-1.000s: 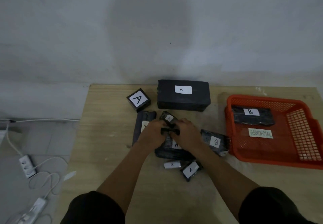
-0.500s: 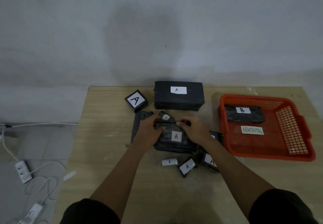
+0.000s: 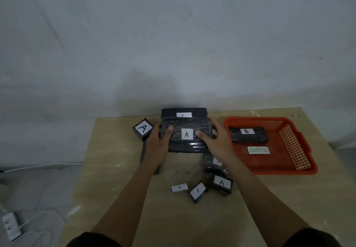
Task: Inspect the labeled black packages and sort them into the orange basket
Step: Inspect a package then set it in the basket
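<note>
Head view: left hand (image 3: 157,140) and right hand (image 3: 215,138) clasp a wrapped "A" package (image 3: 185,136) at 12 o'clock, the orange basket (image 3: 300,150) at 2. The glossy wrap could slip onto smaller packages (image 3: 221,184) below, one label possibly "B". Pale wooden table (image 3: 115,169), bare grey wall (image 3: 173,34).

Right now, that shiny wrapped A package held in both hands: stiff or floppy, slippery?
The wrapped A package probably holds its shape: its edges stay straight between the left hand and right hand. The glossy, wrinkled film suggests it may be somewhat slippery. Flat and wide, so unlikely to roll.
</note>
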